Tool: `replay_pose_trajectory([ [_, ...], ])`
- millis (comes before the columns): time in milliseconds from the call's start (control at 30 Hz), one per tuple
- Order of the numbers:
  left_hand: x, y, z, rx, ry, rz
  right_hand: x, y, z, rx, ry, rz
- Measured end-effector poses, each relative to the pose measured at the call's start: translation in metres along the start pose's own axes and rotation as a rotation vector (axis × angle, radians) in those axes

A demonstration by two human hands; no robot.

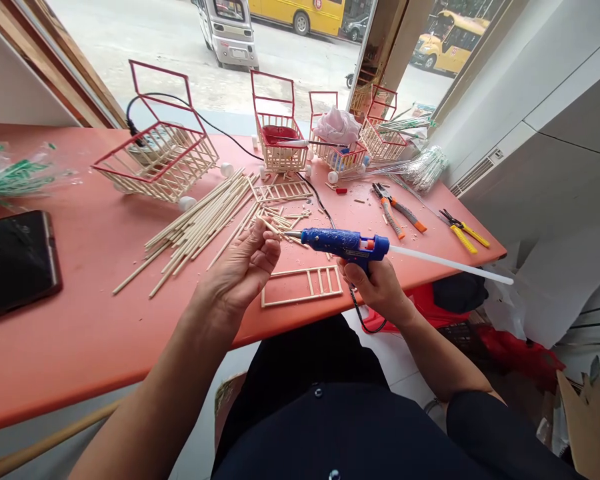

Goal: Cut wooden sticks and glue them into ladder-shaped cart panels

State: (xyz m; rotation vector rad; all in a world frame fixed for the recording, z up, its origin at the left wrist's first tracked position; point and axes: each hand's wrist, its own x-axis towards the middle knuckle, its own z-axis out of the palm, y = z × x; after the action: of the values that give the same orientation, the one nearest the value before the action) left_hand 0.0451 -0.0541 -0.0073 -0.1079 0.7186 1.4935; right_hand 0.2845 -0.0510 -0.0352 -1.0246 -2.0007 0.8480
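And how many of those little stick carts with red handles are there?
4, left to right: the first cart behind loose sticks; the second cart; the third cart, carrying pink cloth; the fourth cart farthest right. Another could be hidden behind.

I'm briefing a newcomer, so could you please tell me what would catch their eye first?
The blue glue gun in the right hand comes first, its nozzle close to a short wooden stick in the left hand. Red-trimmed miniature shopping carts line the far side of the table.

Your glue gun [333, 240]: hard plastic, speckled rough. Your sticks [200, 227]: matt bare wood. Your tabletop [110, 333]: smooth (faintly glossy).
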Motion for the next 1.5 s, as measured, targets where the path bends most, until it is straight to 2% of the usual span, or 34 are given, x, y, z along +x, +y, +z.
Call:
replay_pose_trajectory([
  [467, -0.007, -0.011, 0.002, -0.012, 0.075, 0.011, 0.003, -0.007, 0.000, -0.066, -0.002, -0.081],
  [733, -0.007, -0.010, 0.000, -0.004, 0.038, 0.015, 0.006, -0.010, 0.001, -0.091, -0.004, -0.043],
  [1133, -0.007, -0.009, -0.001, 0.009, 0.029, 0.030, 0.007, -0.011, 0.001, -0.094, 0.006, -0.070],
  [1500, -0.005, -0.010, -0.007, 0.067, -0.002, 0.060, 0.008, -0.008, 0.003, -0.124, -0.016, -0.014],
])
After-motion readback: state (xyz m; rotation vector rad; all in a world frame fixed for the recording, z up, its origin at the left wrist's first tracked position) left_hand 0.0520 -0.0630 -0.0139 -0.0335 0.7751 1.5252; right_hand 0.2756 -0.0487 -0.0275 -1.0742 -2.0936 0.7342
